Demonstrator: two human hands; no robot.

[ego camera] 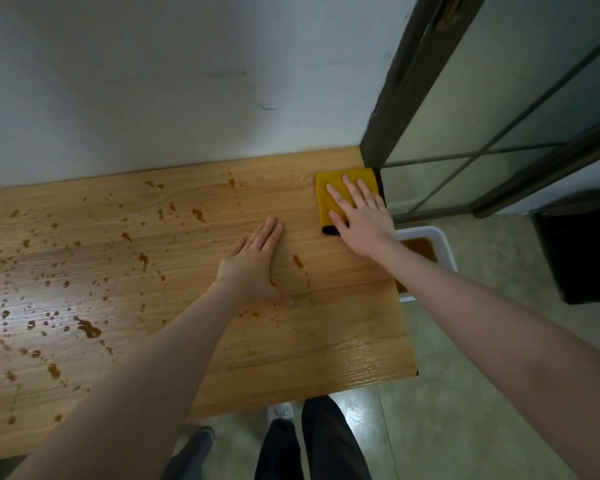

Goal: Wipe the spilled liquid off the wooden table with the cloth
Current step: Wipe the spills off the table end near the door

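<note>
A folded yellow cloth (pixel 329 188) with a dark underside lies at the far right corner of the wooden table (pixel 343 334). My right hand (pixel 361 220) lies flat on the cloth, fingers straight and spread. My left hand (pixel 253 265) rests palm down on the bare wood to the left of the cloth, fingers straight. Brown spilled liquid (pixel 89 329) is scattered in drops and small puddles over the left and middle of the table, with a few drops (pixel 298 260) between my hands.
A white wall runs behind the table. A dark-framed glass door (pixel 499 126) stands at the right. A white bin (pixel 440 244) holding brown liquid sits on the floor beside the table's right edge. A dark box (pixel 582 258) stands further right. My legs show below the table's front edge.
</note>
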